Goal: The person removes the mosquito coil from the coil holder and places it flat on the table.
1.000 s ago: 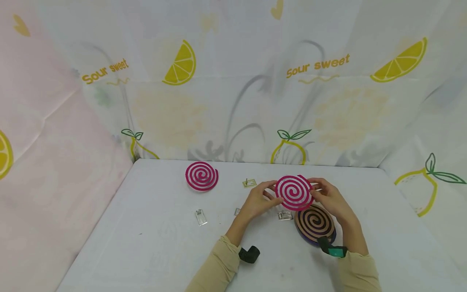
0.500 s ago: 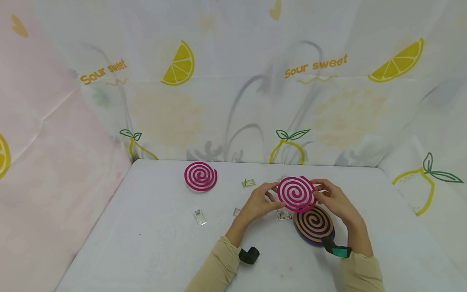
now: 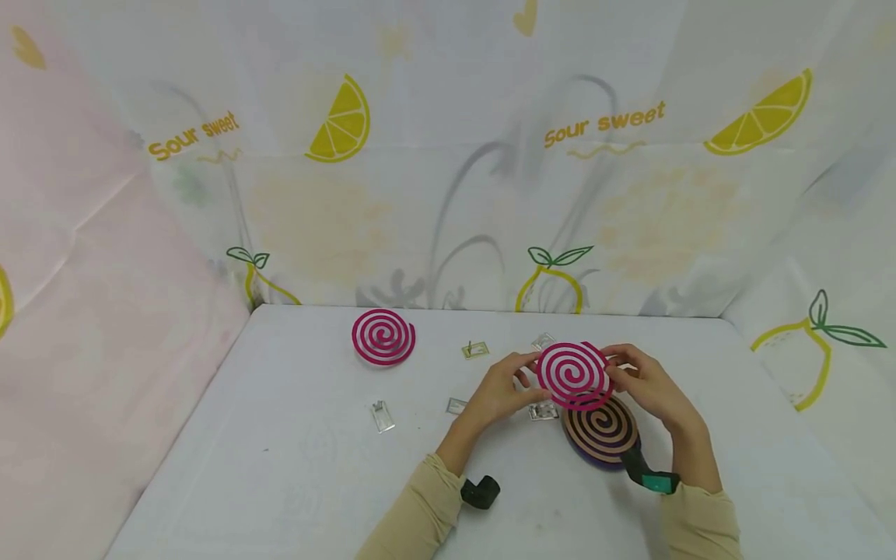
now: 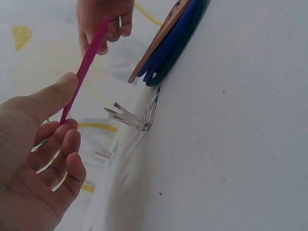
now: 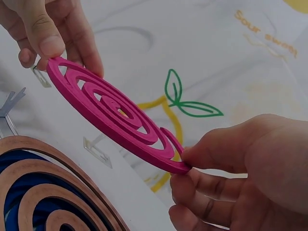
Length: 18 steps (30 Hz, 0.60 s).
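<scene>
A pink mosquito coil [image 3: 572, 374] is held up off the table between both hands in the head view. My left hand [image 3: 498, 390] pinches its left edge between thumb and fingers; my right hand [image 3: 649, 390] pinches the right edge. Seen from the right wrist, the pink coil [image 5: 118, 115] is tilted, with its outer loose end near the right thumb. Just below it lies a stack of mosquito coils [image 3: 600, 426], brown on top with blue and green ones [image 4: 163, 79] beneath in the left wrist view. A metal coil stand [image 3: 543, 411] lies beside the stack, near my left fingers.
Another pink mosquito coil [image 3: 383, 337] lies at the back left of the white table [image 3: 280, 498]. More small metal stands lie about: one at left [image 3: 381, 416], a yellowish stand [image 3: 474, 350] at the back and a stand partly behind the left arm [image 3: 456, 406]. A lemon-print cloth [image 3: 420, 194] hangs behind.
Both hands have shifted slightly right and down with the pink coil, which now overlaps the back edge of the brown coil in the head view. Both grips stay the same.
</scene>
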{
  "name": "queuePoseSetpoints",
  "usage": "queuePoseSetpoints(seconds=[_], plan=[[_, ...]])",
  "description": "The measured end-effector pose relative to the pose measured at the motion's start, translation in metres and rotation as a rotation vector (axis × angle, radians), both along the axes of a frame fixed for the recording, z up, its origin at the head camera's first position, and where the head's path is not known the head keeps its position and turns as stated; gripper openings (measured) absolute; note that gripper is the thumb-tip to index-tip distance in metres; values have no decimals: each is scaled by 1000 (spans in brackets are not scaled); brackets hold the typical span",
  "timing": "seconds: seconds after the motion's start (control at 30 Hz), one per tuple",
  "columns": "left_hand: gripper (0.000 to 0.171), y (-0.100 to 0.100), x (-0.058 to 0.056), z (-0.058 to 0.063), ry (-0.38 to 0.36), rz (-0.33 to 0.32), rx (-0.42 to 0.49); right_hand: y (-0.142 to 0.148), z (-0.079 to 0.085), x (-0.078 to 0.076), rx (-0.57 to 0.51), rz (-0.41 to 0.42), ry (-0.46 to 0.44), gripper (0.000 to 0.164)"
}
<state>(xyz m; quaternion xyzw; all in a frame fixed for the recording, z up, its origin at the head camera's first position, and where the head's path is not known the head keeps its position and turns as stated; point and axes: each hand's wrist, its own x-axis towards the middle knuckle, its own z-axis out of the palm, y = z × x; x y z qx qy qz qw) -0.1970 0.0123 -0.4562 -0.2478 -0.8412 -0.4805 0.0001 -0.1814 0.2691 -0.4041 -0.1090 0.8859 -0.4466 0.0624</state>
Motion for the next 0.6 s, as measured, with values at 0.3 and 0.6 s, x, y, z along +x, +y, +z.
queuePoseSetpoints(seconds=[0.3, 0.6], plan=[[58, 6, 4, 1, 45, 0, -18, 7, -1, 0, 33, 1, 18, 32], [60, 11, 7, 0, 42, -12, -75, 12, 0, 3, 74, -9, -1, 30]])
